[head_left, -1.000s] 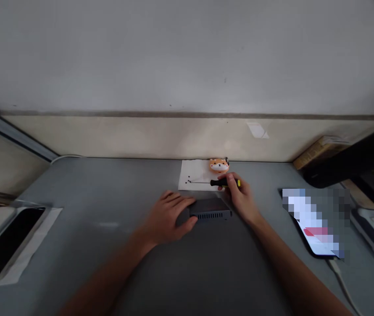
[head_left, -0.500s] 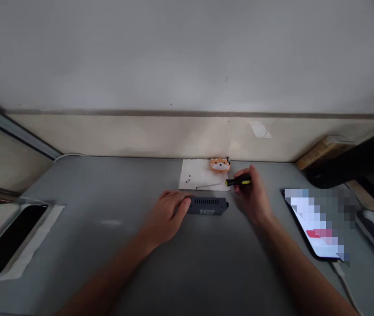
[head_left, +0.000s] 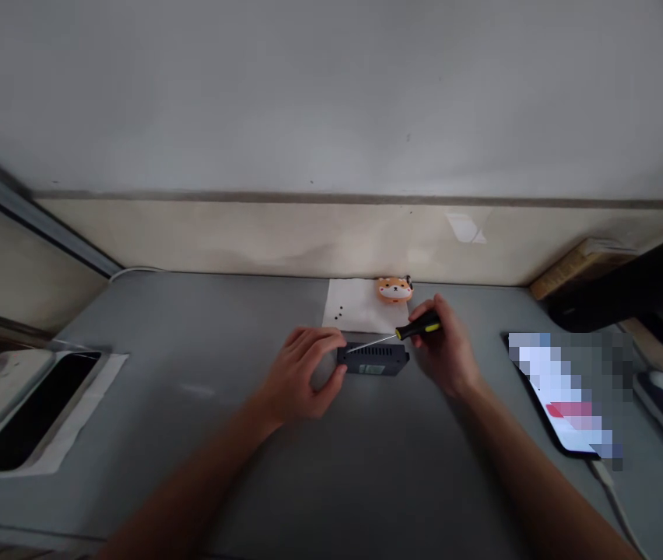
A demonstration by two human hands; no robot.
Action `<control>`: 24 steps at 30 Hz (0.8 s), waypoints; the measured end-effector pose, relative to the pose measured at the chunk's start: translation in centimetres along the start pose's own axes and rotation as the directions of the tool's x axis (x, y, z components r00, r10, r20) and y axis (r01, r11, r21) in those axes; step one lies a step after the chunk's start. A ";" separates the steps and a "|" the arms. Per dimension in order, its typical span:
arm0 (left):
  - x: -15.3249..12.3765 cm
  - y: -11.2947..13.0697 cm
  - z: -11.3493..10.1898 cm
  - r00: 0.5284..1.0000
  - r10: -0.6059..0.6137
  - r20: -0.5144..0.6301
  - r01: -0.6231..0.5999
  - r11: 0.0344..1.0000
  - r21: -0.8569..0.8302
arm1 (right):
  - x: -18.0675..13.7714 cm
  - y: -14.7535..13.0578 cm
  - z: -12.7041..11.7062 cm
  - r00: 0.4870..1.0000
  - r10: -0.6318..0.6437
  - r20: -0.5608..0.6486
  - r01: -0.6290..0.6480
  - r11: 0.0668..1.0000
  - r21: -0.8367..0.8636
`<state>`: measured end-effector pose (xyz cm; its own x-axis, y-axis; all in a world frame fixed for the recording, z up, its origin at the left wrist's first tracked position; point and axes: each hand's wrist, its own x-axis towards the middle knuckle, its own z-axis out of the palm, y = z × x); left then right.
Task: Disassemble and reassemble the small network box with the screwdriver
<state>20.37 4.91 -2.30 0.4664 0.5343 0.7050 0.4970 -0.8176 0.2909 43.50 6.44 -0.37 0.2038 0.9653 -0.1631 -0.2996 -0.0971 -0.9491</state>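
My left hand [head_left: 303, 375] grips the left end of a dark box-shaped device [head_left: 384, 361], thumb at the front and fingers at the back. Vent slots and a pale label show on the device, which lies on the grey table. In my right hand [head_left: 447, 350] is a screwdriver [head_left: 422, 324] with a black and yellow handle. Its thin shaft slants down to the left, and the tip is at the device's left end, close to my left fingers. Whether the tip touches a screw cannot be made out. Behind the device, small dark bits like screws [head_left: 340, 314] lie on white paper [head_left: 358, 295].
An orange animal-faced case [head_left: 395, 289] sits on the paper near the wall. To the right lies a lit phone [head_left: 559, 404] with a cable [head_left: 615, 498], near a dark cylinder [head_left: 623, 284]. A black-screened phone [head_left: 36, 412] lies at the left on white paper.
The screwdriver tip has moved from over the paper to the device's left end. My left thumb has shifted from the device's top to its front edge. The view has shifted slightly.
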 end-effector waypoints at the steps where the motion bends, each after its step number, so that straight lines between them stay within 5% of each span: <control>1: 0.0 0.0 0.0 1.000 -0.004 0.003 0.004 1.000 -0.007 | 0.0 0.0 0.0 1.000 -0.003 0.004 0.003 1.000 -0.001; 11: -0.9 0.3 1.3 0.980 -0.195 0.045 0.200 0.951 -0.234 | 0.1 0.4 -0.2 0.999 -0.016 0.036 0.015 1.000 0.015; 18: -1.0 0.2 1.1 0.885 -0.355 0.301 0.432 0.867 -0.247 | 0.4 0.8 -0.4 0.999 -0.012 0.042 0.011 0.999 0.031; 24: -0.8 0.3 0.9 0.890 -0.346 0.298 0.421 0.875 -0.239 | 0.4 0.9 -0.6 0.999 -0.021 0.050 0.021 1.000 0.013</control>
<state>20.83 4.44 -3.40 0.4610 0.8223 0.3337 0.4560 -0.5420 0.7059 43.85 6.64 -1.44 0.1636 0.9780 -0.1292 -0.3072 -0.0740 -0.9488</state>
